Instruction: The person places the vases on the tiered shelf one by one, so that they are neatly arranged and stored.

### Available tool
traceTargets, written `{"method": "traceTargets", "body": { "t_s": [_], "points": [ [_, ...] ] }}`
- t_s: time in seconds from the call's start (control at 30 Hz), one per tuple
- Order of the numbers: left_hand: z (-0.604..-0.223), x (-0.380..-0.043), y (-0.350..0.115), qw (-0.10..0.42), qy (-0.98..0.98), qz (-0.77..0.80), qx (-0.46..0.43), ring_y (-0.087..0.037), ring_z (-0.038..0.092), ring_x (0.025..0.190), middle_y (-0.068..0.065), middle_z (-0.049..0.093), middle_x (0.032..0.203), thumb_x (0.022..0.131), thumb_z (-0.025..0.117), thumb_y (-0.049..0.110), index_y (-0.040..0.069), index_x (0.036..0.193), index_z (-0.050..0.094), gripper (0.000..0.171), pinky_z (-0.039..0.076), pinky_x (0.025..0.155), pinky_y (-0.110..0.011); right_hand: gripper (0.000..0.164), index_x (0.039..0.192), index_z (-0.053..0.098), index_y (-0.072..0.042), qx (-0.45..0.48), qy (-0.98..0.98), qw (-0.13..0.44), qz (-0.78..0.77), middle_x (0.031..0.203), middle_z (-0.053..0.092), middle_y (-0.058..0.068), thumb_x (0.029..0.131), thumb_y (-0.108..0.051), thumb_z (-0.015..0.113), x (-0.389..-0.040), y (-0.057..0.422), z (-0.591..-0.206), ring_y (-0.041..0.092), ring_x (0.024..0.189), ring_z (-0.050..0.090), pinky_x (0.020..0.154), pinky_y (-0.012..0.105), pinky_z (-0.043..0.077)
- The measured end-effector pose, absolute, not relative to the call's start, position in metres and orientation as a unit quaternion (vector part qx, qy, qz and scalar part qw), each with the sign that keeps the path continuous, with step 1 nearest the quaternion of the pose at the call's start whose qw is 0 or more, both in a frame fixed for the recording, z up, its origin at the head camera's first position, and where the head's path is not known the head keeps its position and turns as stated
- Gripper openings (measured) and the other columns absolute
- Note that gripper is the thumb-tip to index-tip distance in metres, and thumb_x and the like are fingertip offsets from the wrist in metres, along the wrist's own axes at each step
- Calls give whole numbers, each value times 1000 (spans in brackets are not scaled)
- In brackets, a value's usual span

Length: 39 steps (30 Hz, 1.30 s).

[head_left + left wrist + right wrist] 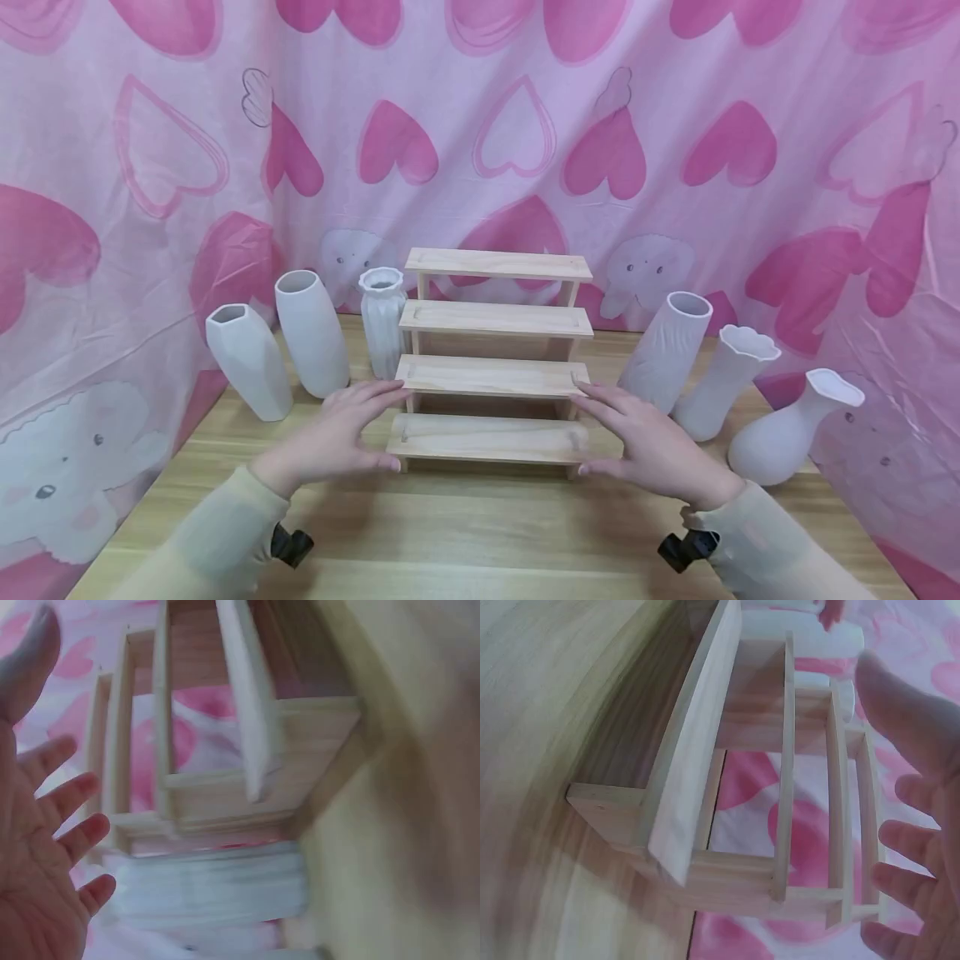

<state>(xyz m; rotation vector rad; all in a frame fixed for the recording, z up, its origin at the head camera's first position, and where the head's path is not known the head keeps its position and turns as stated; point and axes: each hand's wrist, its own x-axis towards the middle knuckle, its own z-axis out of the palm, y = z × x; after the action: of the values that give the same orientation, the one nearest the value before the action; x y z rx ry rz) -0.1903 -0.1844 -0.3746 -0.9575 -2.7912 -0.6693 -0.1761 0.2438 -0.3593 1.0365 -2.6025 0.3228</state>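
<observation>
A pale wooden stand with several stepped shelves [491, 437] sits on the table between my two hands. My left hand [337, 437] is beside its left end, fingers spread and fairly straight. On the opposite side, my right hand [645, 442] mirrors it, fingers extended near the right end. Both palms are bare in the wrist views, the left hand [37, 847] and right hand [922, 855] holding nothing. Whether any fingertip touches the wood, I cannot tell. Left of the stand are a faceted white vase [251, 367], a smooth tall vase [315, 337] and a ribbed vase [384, 325].
To the right stand a textured white vase [667, 354], a wavy-rimmed vase [723, 387] and a round-bellied vase [776, 442]. A pink heart-patterned curtain [495, 133] hangs behind and along both sides of the wooden table [480, 542].
</observation>
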Motion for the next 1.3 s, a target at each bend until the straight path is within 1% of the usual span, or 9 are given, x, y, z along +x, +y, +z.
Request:
{"method": "traceTargets", "body": {
  "t_s": [0.1,0.2,0.33,0.47,0.53,0.63,0.83,1.1,1.3],
  "points": [
    [-392,-191,-186,49,-914,-302,-266,-36,33,134,-10,41,147,75,78,48,15,143,45,82,22,105,-62,70,135,55,-9,325,-918,179,143,136,54,10,77,-40,80,-176,246,-365,31,120,52,94,53,44],
    [-410,-190,-187,26,-898,-385,-211,-38,37,131,-14,41,146,81,77,34,12,143,43,74,27,104,-62,57,129,59,-4,284,-919,199,186,128,58,13,80,-27,79,-177,250,-374,34,115,55,93,53,44],
    [-432,-190,-187,-13,-880,-455,-135,-38,42,126,-19,41,143,85,73,37,9,144,39,74,33,102,-59,44,125,60,-1,220,-917,219,251,120,62,15,86,-18,74,-181,259,-387,32,110,57,84,48,50],
    [-447,-191,-186,-33,-862,-497,-93,-36,42,127,-17,38,146,84,74,39,7,146,35,80,34,104,-56,36,120,62,2,140,-907,253,307,114,63,19,89,-15,70,-185,267,-398,33,100,58,69,33,54],
    [-452,-191,-185,-38,-851,-517,-83,-36,42,127,-16,37,147,83,74,37,6,146,33,81,34,104,-55,36,120,62,4,97,-899,270,332,111,62,21,90,-14,68,-188,270,-402,33,98,58,70,25,51],
    [-459,-191,-183,-46,-833,-547,-71,-36,42,127,-16,35,149,83,75,34,5,147,30,84,35,104,-53,38,121,60,5,39,-885,290,364,111,61,23,90,-16,67,-192,273,-406,33,99,57,77,29,48],
    [-473,-193,-181,-47,-795,-603,-45,-35,43,126,-16,37,147,82,77,24,5,148,28,85,37,103,-48,52,134,50,1,-59,-850,308,424,125,53,23,91,-24,66,-203,276,-411,34,110,52,88,51,45],
    [-488,-194,-178,-51,-742,-666,-62,-35,45,124,-18,37,148,84,74,9,3,150,26,82,44,92,-24,77,146,32,-2,-111,-819,327,458,143,37,23,86,-25,73,-223,277,-413,40,127,39,102,53,35],
    [-490,-194,-176,-58,-739,-669,-59,-32,49,119,-16,39,147,85,72,9,5,149,32,75,46,89,-25,87,150,24,-3,-120,-810,305,486,148,33,21,84,-30,74,-235,284,-418,38,132,34,109,50,28]
  ]
}}
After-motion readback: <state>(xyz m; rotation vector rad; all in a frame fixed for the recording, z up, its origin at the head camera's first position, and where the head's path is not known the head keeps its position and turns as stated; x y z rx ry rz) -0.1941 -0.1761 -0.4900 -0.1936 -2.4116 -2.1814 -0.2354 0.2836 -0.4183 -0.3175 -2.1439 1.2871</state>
